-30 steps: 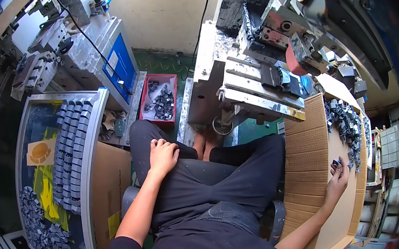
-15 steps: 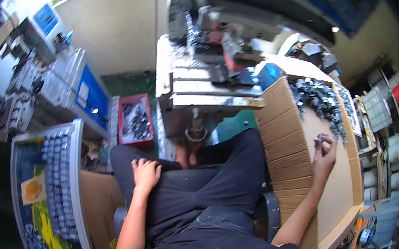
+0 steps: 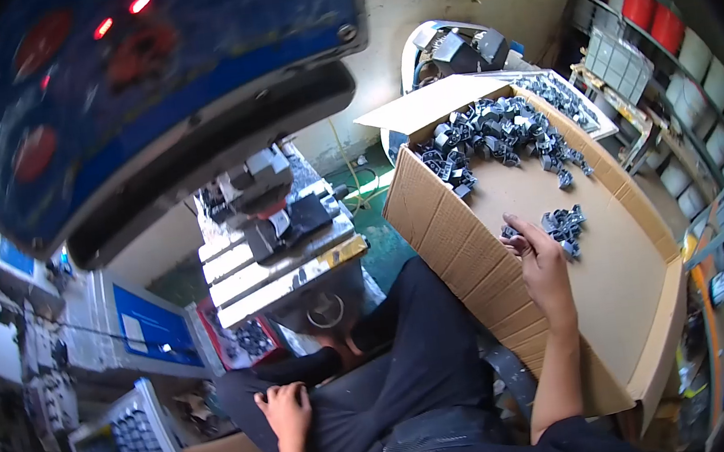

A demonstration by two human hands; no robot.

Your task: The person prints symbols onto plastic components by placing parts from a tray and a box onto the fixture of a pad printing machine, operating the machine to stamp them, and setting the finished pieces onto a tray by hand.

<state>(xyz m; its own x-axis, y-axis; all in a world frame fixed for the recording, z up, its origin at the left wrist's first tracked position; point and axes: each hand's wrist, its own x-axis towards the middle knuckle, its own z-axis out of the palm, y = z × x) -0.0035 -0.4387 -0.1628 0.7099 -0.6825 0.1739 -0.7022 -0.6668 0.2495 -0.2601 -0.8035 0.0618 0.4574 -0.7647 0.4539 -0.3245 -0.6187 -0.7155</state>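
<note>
My right hand (image 3: 539, 261) is over the near side of an open cardboard box (image 3: 604, 314), its fingers closed around a small dark part (image 3: 510, 231). Just beyond those fingers, a small cluster of dark plastic parts (image 3: 565, 228) lies on the box's cardboard surface. A larger heap of the same dark parts (image 3: 494, 132) fills the far end of the box. My left hand (image 3: 286, 410) rests on my thigh, fingers apart and holding nothing.
A machine with a slotted metal table (image 3: 287, 275) stands ahead, its blue housing (image 3: 184, 76) overhead at the upper left. On the floor is a red bin (image 3: 247, 351) of parts. A framed tray (image 3: 148, 429) with rows of parts is at lower left. Shelving (image 3: 674, 65) stands at right.
The view has swung right toward the cardboard box, and the blue machine housing now covers the upper left. My right hand still pinches a small part; my left stays on my thigh.
</note>
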